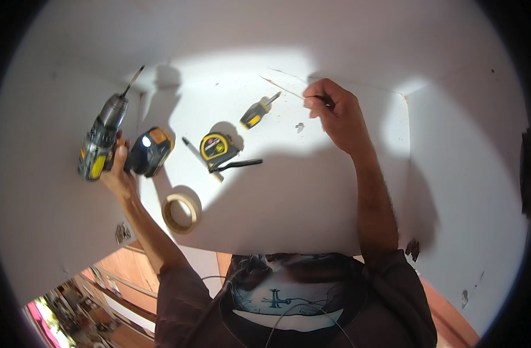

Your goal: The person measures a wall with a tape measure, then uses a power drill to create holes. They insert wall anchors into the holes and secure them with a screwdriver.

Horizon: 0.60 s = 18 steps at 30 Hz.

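At the left, my left hand (121, 174) is closed round the grip of a cordless drill (102, 136). Its long bit (133, 80) points up and to the right, and the dark battery (152, 152) faces right. My right hand (334, 109) is raised at the upper right, fingers pinching a thin, slender rod (282, 87) that reaches left; its exact kind is unclear. Left of that hand lies a stubby yellow-and-black screwdriver (256, 114). A tape measure (215, 147) sits between the hands, beside a black pen-like tool (237, 164) and a light-barrelled marker (194, 148).
A roll of beige tape (168, 216) rests near the front left of the white panel (277, 203). White side walls rise left (51, 145) and right (457, 174), with metal hinge fittings (123, 233) near the front. Beyond the lower left is a cluttered area (82, 310).
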Each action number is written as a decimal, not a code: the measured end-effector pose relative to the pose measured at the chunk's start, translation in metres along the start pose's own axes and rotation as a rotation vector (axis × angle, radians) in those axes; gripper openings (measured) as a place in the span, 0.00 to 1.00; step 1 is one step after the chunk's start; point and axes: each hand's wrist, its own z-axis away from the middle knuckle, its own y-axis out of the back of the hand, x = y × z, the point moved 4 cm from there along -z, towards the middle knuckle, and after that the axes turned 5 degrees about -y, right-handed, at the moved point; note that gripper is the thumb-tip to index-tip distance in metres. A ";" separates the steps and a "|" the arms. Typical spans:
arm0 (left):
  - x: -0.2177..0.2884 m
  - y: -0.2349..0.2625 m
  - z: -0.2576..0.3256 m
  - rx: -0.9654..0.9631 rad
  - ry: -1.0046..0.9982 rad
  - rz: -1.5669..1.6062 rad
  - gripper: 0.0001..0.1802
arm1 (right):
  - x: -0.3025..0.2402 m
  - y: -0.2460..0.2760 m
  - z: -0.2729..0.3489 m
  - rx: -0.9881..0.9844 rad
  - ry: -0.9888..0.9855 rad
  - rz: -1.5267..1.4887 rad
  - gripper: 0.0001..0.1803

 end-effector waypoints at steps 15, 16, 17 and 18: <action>0.183 -0.274 0.095 -0.248 -0.871 -0.761 0.30 | -0.100 0.066 0.013 0.235 0.522 0.187 0.12; 0.175 -0.298 0.083 -0.291 -0.786 -0.614 0.27 | -0.101 0.071 0.016 0.261 0.541 0.178 0.13; 0.181 -0.312 0.072 -0.384 -0.743 -0.574 0.21 | -0.104 0.073 0.020 0.278 0.560 0.161 0.13; 0.179 -0.319 0.065 -0.446 -0.642 -0.487 0.18 | -0.108 0.074 0.022 0.279 0.557 0.153 0.14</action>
